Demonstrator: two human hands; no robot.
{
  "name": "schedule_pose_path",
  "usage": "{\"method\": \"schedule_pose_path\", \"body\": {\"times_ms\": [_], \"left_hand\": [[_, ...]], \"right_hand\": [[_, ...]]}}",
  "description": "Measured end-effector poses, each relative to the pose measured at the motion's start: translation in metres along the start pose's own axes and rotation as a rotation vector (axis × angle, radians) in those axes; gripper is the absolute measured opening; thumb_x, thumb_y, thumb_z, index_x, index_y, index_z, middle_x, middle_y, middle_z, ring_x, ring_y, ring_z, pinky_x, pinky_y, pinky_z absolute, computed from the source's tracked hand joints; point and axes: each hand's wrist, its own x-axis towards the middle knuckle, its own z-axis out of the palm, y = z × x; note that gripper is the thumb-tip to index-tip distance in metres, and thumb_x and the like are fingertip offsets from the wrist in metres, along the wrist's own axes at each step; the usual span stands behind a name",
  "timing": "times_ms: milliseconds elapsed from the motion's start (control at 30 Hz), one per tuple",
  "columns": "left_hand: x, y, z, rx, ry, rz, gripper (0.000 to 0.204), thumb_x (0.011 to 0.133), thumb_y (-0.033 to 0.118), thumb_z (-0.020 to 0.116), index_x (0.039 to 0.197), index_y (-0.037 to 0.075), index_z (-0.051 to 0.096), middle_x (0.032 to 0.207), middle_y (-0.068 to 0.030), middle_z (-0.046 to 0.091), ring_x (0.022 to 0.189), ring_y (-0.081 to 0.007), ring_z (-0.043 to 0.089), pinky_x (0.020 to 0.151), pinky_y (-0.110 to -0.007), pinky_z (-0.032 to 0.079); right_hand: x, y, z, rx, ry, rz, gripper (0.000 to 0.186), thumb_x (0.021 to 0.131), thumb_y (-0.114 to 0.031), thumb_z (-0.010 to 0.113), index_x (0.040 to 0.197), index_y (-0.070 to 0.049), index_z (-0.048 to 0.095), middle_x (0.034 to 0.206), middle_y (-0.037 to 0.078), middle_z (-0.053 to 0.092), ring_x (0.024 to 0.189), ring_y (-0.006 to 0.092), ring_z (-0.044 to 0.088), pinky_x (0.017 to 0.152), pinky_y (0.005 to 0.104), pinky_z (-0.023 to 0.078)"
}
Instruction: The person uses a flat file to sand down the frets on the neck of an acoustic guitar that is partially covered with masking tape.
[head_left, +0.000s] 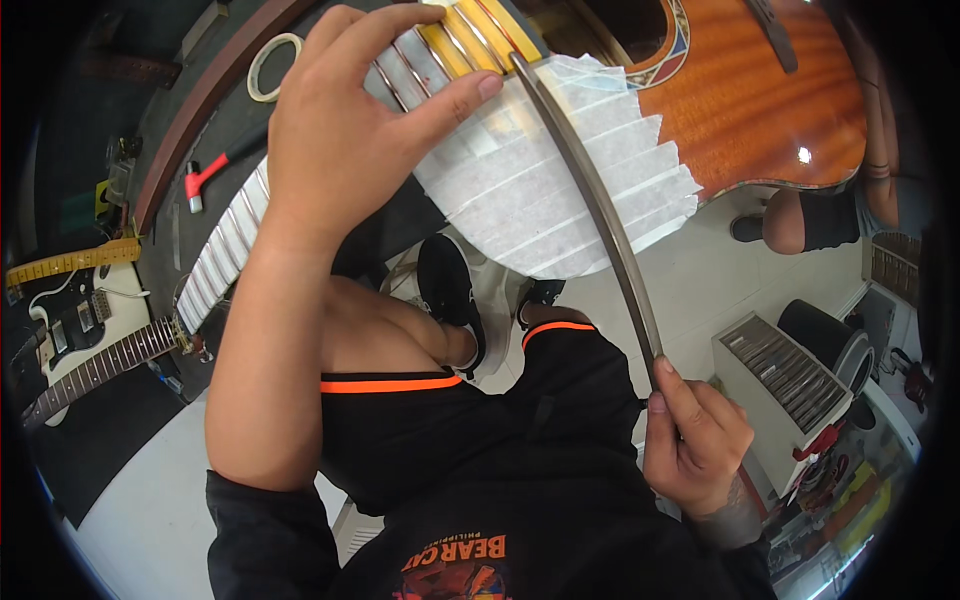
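An acoustic guitar with a glossy orange-brown body (pixel 770 115) lies across the top of the view. White masking tape strips (pixel 570 190) cover its top beside the fretboard (pixel 470 38), which has metal frets and yellow tape between some of them. My left hand (pixel 345 140) grips the neck there, thumb along the near edge and fingers reaching across. Between thumb and fingers of my right hand (pixel 695 435) is the near end of a long, narrow, grey metal file (pixel 605 215). The file slants over the taped top, its far tip at the yellow-taped fretboard edge.
A tape roll (pixel 254 72) and a red-and-black hammer (pixel 200 180) lie on the dark bench at left. Beyond them is an electric guitar (pixel 120 300). On the right are another person's leg (pixel 785 222) and a white storage box (pixel 755 400) of slim items.
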Motion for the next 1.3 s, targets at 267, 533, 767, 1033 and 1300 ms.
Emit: {"method": "schedule_pose_path", "body": {"times_ms": [267, 533, 767, 1033, 1300], "left_hand": [[0.0, -0.001, -0.002, 0.035, -0.002, 0.018, 0.05, 0.077, 0.034, 0.091, 0.117, 0.009, 0.076, 0.091, -0.0049, 0.063, 0.087, -0.0188, 0.061, 0.079, -0.032, 0.049], [0.002, 0.002, -0.001, 0.01, 0.004, 0.001, 0.05, 0.076, 0.035, 0.091, 0.116, 0.009, 0.076, 0.091, -0.0048, 0.062, 0.087, -0.0194, 0.06, 0.078, -0.033, 0.049], [0.0, -0.002, -0.002, 0.028, 0.009, -0.007, 0.05, 0.076, 0.037, 0.091, 0.115, 0.009, 0.076, 0.09, -0.0045, 0.062, 0.086, -0.02, 0.061, 0.078, -0.033, 0.049], [0.002, -0.005, -0.002, -0.06, -0.048, -0.077, 0.053, 0.077, 0.041, 0.089, 0.112, 0.005, 0.073, 0.095, -0.009, 0.059, 0.087, -0.023, 0.062, 0.075, -0.035, 0.052], [0.002, 0.001, -0.002, 0.016, 0.007, -0.017, 0.051, 0.077, 0.04, 0.09, 0.115, 0.009, 0.076, 0.091, -0.0054, 0.062, 0.087, -0.021, 0.061, 0.078, -0.034, 0.049]], "right_hand": [[0.004, -0.002, 0.003, -0.037, -0.024, -0.027, 0.053, 0.073, 0.012, 0.074, 0.125, 0.002, 0.072, 0.071, 0.007, 0.062, 0.051, 0.0177, 0.057, 0.046, 0.0293, 0.045], [0.058, -0.017, 0.019, -0.123, -0.009, 0.018, 0.046, 0.084, 0.012, 0.07, 0.128, 0.0, 0.072, 0.064, 0.008, 0.054, 0.05, 0.0194, 0.051, 0.05, 0.0308, 0.043], [0.05, -0.017, 0.02, -0.137, -0.046, 0.005, 0.044, 0.084, 0.012, 0.07, 0.127, 0.001, 0.071, 0.064, 0.008, 0.052, 0.049, 0.0193, 0.049, 0.049, 0.0302, 0.042], [0.054, -0.012, 0.018, -0.15, -0.002, -0.024, 0.046, 0.083, 0.012, 0.07, 0.128, 0.001, 0.071, 0.064, 0.008, 0.052, 0.05, 0.0197, 0.051, 0.049, 0.0302, 0.043], [0.016, -0.004, 0.014, -0.167, -0.007, -0.033, 0.051, 0.082, 0.01, 0.072, 0.131, -0.002, 0.07, 0.064, 0.006, 0.046, 0.049, 0.0195, 0.05, 0.047, 0.0344, 0.043]]}}
